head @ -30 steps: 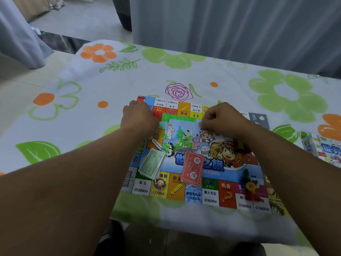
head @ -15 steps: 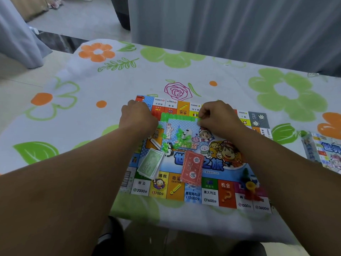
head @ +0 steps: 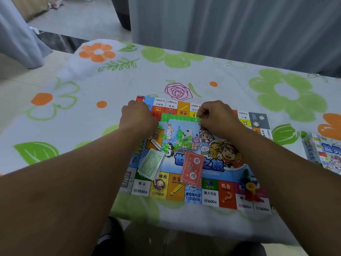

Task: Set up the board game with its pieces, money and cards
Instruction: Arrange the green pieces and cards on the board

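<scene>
Pinching the green plastic strip (head: 180,117) by its right end, the right hand (head: 217,119) hovers over the game board (head: 210,197). The left hand (head: 137,120) grips the other end, fingers curled. Loose green pieces (head: 181,136) lie beneath.

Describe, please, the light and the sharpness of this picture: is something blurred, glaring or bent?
Head view, light: soft, dim, bluish, no glare on the game board, no hard shadows. Head view, sharpness: the green strip and loose green pieces below it look smeared; prices on the near squares read clearly. Head view, shape: the wide lens bows the far edge of the tablecloth.
</scene>
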A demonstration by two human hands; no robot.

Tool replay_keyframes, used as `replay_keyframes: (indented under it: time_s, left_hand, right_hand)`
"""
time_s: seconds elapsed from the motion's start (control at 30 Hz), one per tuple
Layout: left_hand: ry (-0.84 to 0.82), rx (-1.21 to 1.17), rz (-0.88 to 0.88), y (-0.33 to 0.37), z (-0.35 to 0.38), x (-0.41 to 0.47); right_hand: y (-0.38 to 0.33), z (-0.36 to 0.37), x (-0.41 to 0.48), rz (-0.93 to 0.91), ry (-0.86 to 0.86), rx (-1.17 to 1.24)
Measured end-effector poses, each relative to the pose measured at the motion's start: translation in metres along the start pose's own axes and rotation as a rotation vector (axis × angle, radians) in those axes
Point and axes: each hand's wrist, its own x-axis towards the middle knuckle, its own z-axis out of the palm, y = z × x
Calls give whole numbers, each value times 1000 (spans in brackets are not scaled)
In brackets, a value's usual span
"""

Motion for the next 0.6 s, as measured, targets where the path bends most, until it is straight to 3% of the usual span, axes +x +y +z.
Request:
replay_keyframes:
  time_s: [0.6]
  left_hand:
    - [-10, -4, 4, 0, -1, -1]
  right_hand:
    - [-4, 1, 0, -6, 0, 26]
